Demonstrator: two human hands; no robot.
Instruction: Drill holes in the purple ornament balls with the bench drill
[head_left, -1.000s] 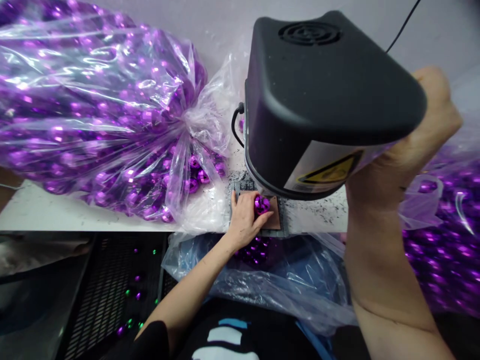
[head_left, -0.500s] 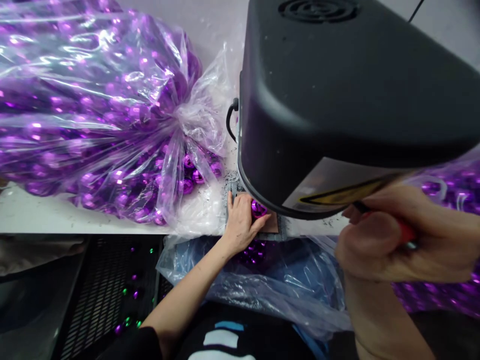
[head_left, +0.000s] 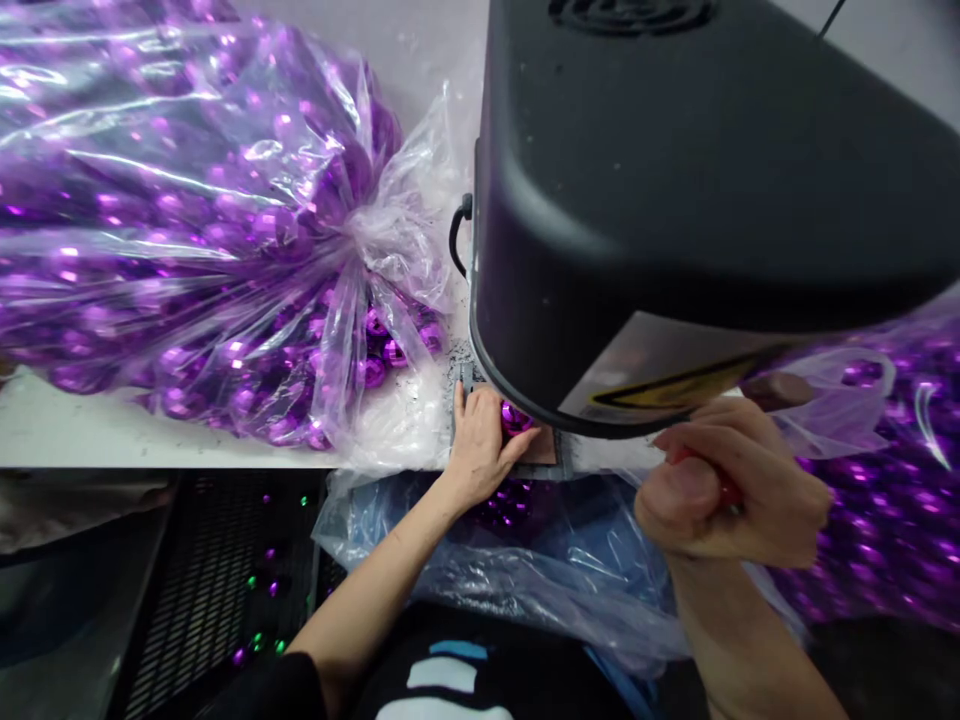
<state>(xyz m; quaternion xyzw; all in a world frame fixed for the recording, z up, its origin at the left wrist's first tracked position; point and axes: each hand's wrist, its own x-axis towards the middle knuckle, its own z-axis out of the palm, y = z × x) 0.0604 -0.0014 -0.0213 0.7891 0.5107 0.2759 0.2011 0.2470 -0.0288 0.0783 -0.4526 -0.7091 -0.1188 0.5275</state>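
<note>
My left hand (head_left: 477, 445) reaches to the table's edge under the black machine. Its thumb and fingers curl around a shiny purple faceted ball (head_left: 515, 418), which rests at a small plate (head_left: 541, 447) and is partly covered by the machine. More purple balls (head_left: 506, 503) hang below that hand, over the table's front edge. My right hand (head_left: 731, 485) is closed in a fist around a red handle (head_left: 729, 489), beside the lower right of the black machine housing (head_left: 675, 190). Most of the handle is hidden by the fingers.
A clear bag (head_left: 187, 220) full of purple balls lies on the white table (head_left: 75, 415) at left. Another purple-filled bag (head_left: 877, 500) is at right. Clear plastic (head_left: 585, 580) drapes below the edge. A black perforated crate (head_left: 187, 580) holds small green and purple balls.
My right hand has moved left, toward the middle, with the red handle in its grip. My left hand stays in place at the purple ball.
</note>
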